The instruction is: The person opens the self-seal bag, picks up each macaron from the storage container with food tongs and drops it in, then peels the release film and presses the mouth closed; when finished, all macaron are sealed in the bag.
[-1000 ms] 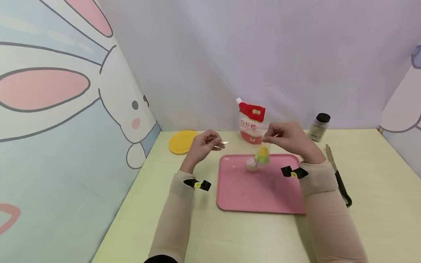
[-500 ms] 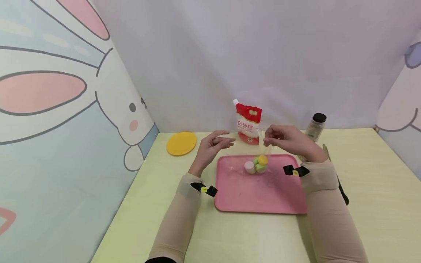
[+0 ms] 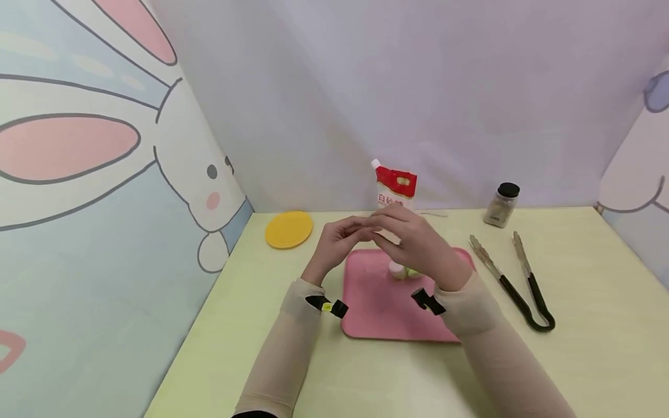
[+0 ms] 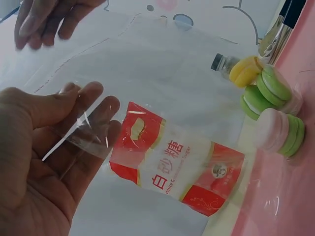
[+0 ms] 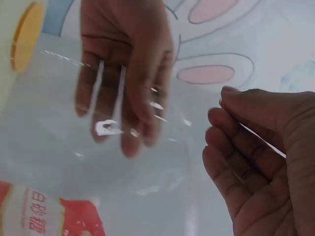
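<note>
My left hand (image 3: 337, 244) pinches the upper edge of a clear plastic bag (image 5: 142, 189); film glints across its fingers in both wrist views. Close beside it, my right hand (image 3: 415, 241) has loosely bent fingers, its thumb near the fingertips, with nothing seen between them in the right wrist view. In the head view the two hands meet at the fingertips. Several yellow, green and pale pink macarons (image 4: 275, 130) sit together at the bag's lower end, over the pink tray (image 3: 373, 313). From the head, the right hand hides part of them.
Behind the tray stands a red and white sugar pouch (image 3: 395, 183), partly covered by the hands. A black-lidded jar (image 3: 500, 206) is at the back right, with black-handled tongs (image 3: 514, 293) lying in front of it. A yellow plate (image 3: 288, 230) rests at the back left.
My right hand has let go of the bag's right side and moved left to the left hand, uncovering the tongs. My left hand stays nearly in place.
</note>
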Available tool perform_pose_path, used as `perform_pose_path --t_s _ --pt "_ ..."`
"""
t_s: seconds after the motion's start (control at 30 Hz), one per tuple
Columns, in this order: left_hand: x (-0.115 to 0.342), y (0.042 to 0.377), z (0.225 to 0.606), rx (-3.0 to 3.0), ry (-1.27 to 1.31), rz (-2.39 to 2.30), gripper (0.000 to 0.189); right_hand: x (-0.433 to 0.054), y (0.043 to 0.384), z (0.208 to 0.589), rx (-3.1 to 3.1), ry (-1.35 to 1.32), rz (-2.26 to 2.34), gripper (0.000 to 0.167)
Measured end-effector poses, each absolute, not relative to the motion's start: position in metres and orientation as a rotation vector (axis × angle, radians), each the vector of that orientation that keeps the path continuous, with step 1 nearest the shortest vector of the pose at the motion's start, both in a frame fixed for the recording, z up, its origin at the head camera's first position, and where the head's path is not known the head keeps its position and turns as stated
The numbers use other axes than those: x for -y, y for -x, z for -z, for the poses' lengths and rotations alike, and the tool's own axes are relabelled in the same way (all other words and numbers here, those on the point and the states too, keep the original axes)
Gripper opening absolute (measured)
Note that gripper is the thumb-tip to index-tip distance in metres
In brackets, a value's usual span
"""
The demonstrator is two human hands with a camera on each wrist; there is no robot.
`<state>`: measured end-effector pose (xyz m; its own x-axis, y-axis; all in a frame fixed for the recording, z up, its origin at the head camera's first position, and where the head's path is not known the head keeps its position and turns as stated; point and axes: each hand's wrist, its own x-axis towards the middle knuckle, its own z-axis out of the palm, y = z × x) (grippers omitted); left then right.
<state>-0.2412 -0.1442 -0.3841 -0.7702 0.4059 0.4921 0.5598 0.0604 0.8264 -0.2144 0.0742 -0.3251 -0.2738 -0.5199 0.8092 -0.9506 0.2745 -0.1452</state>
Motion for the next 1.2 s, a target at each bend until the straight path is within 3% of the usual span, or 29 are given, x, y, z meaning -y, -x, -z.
perform_pose_path --t_s 0.33,0.67,1.0,1.2 --pt "0.14 0.23 0.371 2.271 1.169 1.346 0.02 -0.065 0.22 0.338 1.965 -1.28 -0.81 0.026" --pt "0.139 0.227 0.368 2.363 1.172 1.506 0.022 -0.07 0.219 0.334 1.946 -1.274 -0.783 0.04" --pt "0.14 0.223 0.365 2.341 1.164 1.568 0.021 -0.066 0.207 0.329 1.841 -1.389 -0.788 0.02" --pt "0.144 0.227 0.369 2.352 1.18 1.464 0.028 -0.063 0.211 0.331 1.944 -1.305 -0.764 0.025"
